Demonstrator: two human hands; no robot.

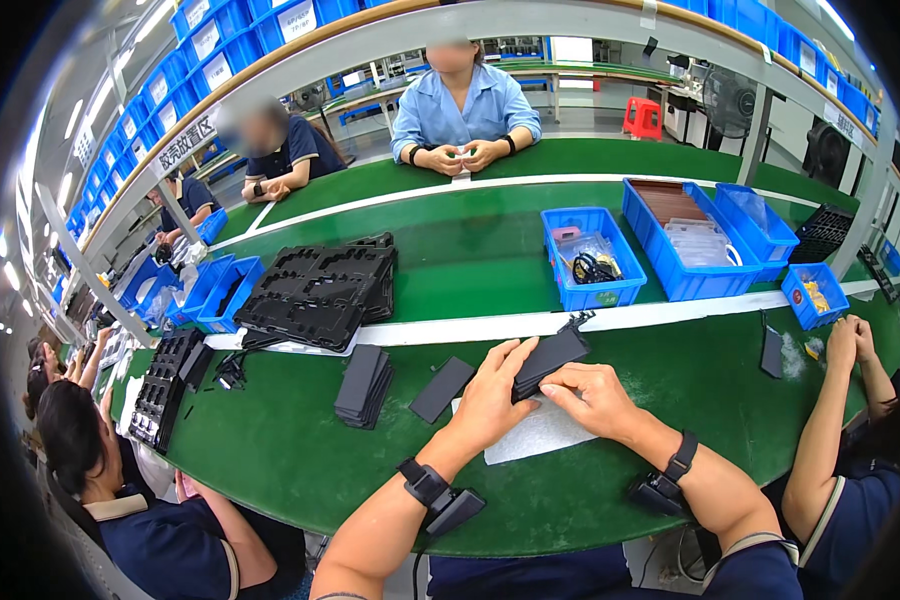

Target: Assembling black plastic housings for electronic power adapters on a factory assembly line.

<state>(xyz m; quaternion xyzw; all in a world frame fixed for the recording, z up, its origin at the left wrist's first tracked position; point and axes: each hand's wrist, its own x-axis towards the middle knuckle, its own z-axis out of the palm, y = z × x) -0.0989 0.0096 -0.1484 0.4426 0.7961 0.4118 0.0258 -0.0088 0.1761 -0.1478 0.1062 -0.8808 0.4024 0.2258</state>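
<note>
Two bare hands meet over a green worktop [300, 465], gripping a stack of thin black rectangular plates [554, 358] between them. The left hand [494, 396] closes on the stack's left side, fingers reaching toward its far end, while the right hand [594, 398] holds the near right edge with its thumb and bent fingers. The two-sided grip appears meant to keep the loose layers square. The stack is above the far part of a white sheet [532, 438], which probably guards the plates' faces from scuffs.

A single black plate [442, 390] lies flat just left of the sheet, and a second, slightly fanned stack [363, 388] stands beyond it to the left, both seemingly placed within easy reach. Farther off, black moulded trays [315, 297] sit piled across a white strip [450, 328], their recesses likely shaped to seat parts. Blue bins [607, 297] line the strip's far side at right, apparently to keep loose pieces sorted. Across the worktop, a co-worker in a light-blue shirt [467, 108] sits with hands together.
</note>
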